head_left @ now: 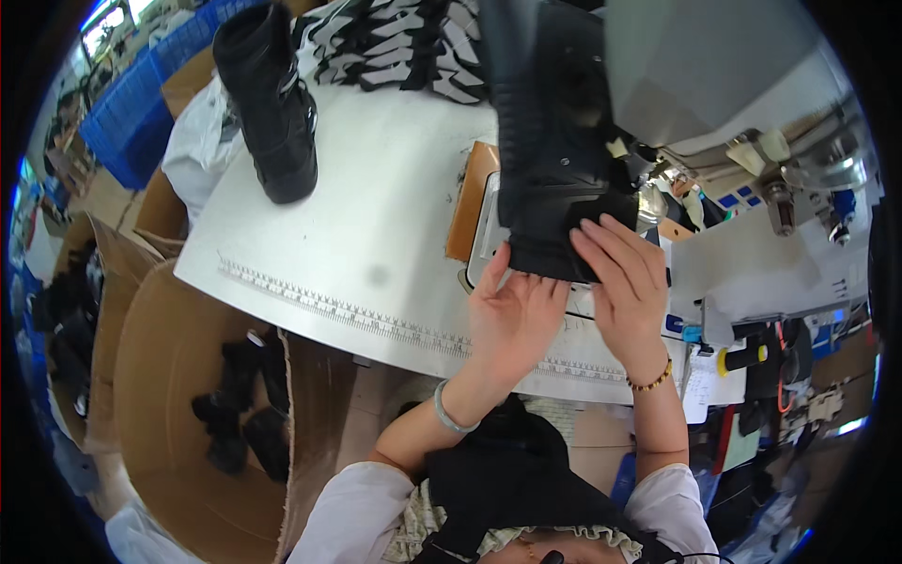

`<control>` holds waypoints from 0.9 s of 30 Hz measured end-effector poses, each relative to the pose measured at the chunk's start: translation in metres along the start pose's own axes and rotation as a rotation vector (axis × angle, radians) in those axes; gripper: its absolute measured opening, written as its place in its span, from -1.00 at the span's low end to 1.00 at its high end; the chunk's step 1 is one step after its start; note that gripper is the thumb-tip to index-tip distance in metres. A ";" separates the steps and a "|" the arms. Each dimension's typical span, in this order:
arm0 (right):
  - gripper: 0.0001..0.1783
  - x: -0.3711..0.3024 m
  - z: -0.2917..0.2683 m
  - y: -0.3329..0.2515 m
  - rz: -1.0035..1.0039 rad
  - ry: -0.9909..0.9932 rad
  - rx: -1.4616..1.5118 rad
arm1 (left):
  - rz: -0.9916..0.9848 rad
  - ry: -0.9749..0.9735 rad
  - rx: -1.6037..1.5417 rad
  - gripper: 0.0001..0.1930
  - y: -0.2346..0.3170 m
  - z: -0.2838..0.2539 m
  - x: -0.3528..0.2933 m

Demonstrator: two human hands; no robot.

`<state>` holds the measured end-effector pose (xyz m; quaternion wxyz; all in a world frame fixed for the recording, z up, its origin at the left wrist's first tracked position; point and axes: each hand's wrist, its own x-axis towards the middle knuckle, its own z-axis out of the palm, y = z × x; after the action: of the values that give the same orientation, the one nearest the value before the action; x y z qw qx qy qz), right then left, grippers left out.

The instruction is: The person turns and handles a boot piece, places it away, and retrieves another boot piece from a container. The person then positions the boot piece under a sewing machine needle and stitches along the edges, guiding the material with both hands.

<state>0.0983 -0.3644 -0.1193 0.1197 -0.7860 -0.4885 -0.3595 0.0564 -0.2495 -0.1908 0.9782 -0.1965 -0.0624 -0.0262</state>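
Note:
A long black leather piece [540, 202], looking like a boot upper, lies under the sewing machine head. My left hand [517, 315] holds its near edge, thumb at the left corner and fingertips tucked against the lower rim. My right hand [628, 287] lies over the near right corner, fingers bent on a small darker black patch [601, 209]; its thumb is mostly hidden. Next to the leather, the machine's needle area [644, 164] is partly covered. A finished-looking black boot [272, 113] stands farther left on the white table.
The white table [376, 188] has a printed ruler [348, 305] along its curved near edge. Black-and-grey cut pieces [399, 47] lie at the back. The sewing machine [714, 75] takes up the right. A cardboard bin [197, 376] with black items stands lower left; a thread spool [742, 359] sits right.

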 end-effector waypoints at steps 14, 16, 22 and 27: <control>-0.70 -0.013 0.009 0.007 -0.060 0.097 -0.021 | -0.001 -0.181 0.067 -0.53 0.005 0.009 -0.008; -0.70 -0.013 0.008 0.006 -0.035 0.072 -0.026 | -0.006 -0.181 0.055 -0.53 0.006 0.007 -0.007; -0.67 -0.012 0.006 0.004 -0.045 0.028 -0.036 | -0.017 -0.220 0.080 -0.49 0.005 0.009 -0.008; -0.58 -0.015 0.006 0.008 -0.051 0.039 -0.030 | 0.086 0.082 0.284 -0.57 0.009 0.025 -0.007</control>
<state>0.1037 -0.3758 -0.1324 0.1083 -0.7679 -0.5005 -0.3849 0.0472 -0.2312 -0.1723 0.9981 -0.0575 -0.0172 0.0170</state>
